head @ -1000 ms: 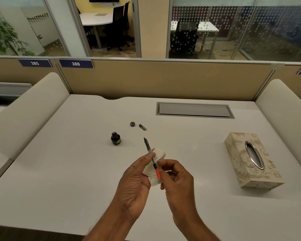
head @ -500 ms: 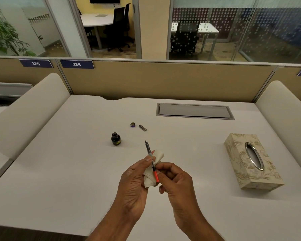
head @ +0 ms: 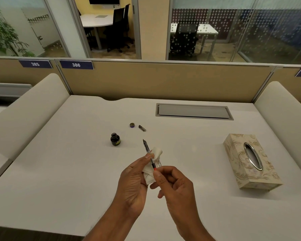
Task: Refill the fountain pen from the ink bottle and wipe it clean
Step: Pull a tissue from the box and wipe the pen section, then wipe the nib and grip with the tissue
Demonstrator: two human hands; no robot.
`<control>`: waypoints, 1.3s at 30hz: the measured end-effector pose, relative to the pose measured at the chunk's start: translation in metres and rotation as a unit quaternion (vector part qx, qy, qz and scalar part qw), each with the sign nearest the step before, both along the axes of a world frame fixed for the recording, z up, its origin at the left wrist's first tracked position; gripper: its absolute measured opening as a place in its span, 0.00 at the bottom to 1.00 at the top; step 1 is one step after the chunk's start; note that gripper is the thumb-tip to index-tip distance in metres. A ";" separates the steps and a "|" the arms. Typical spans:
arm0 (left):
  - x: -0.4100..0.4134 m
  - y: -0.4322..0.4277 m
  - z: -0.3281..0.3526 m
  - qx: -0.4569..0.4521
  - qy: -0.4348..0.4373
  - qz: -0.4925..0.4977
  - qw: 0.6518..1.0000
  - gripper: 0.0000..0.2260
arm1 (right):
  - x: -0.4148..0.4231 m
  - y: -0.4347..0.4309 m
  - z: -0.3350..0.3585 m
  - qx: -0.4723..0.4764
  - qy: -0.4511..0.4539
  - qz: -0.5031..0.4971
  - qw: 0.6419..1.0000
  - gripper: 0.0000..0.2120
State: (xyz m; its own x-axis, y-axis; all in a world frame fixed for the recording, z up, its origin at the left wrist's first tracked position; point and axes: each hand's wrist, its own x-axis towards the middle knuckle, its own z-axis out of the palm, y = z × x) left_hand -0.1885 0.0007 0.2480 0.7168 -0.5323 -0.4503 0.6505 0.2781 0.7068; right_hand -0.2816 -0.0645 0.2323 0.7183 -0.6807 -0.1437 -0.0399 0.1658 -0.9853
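I hold the pen [head: 149,154] up over the desk [head: 76,171], nib pointing away from me toward the open ink bottle [head: 115,139]. My left hand [head: 135,181] is closed around a folded tissue [head: 152,166], its thumb pressing the pen's clear barrel against the paper. My right hand [head: 174,186] pinches the orange rear end between thumb and forefinger. The bottle stands beyond and to the left of the pen, uncapped; its cap [head: 132,125] and a small dark pen part [head: 142,128] lie just past it, further from me. The tissue box [head: 250,162] sits well to the right of the pen.

I judge this to be the wiping step. To do it well I should keep the right pinch steady, wrap the tissue fully round the barrel, and draw it toward the nib in one direction, turning the pen between strokes. I would press lightly near the nib, since that is where wet ink is likeliest, and fold to a clean patch of tissue before the last pass. The bottle being open, I should keep my elbows clear of it.
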 end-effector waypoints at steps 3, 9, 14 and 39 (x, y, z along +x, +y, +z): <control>0.001 0.002 -0.005 -0.005 0.011 -0.001 1.000 0.11 | 0.000 0.001 -0.002 0.000 -0.001 0.002 1.000 0.05; 0.013 0.012 -0.020 -0.024 0.087 0.059 0.994 0.09 | 0.003 -0.015 -0.026 0.004 0.023 -0.057 0.998 0.07; 0.032 0.021 -0.028 -0.046 0.108 0.073 0.990 0.12 | 0.014 -0.047 -0.089 -0.046 0.100 -0.108 0.988 0.04; 0.085 0.022 -0.065 -0.074 0.133 0.081 0.985 0.22 | 0.125 -0.083 -0.230 -0.374 0.363 -0.077 0.850 0.09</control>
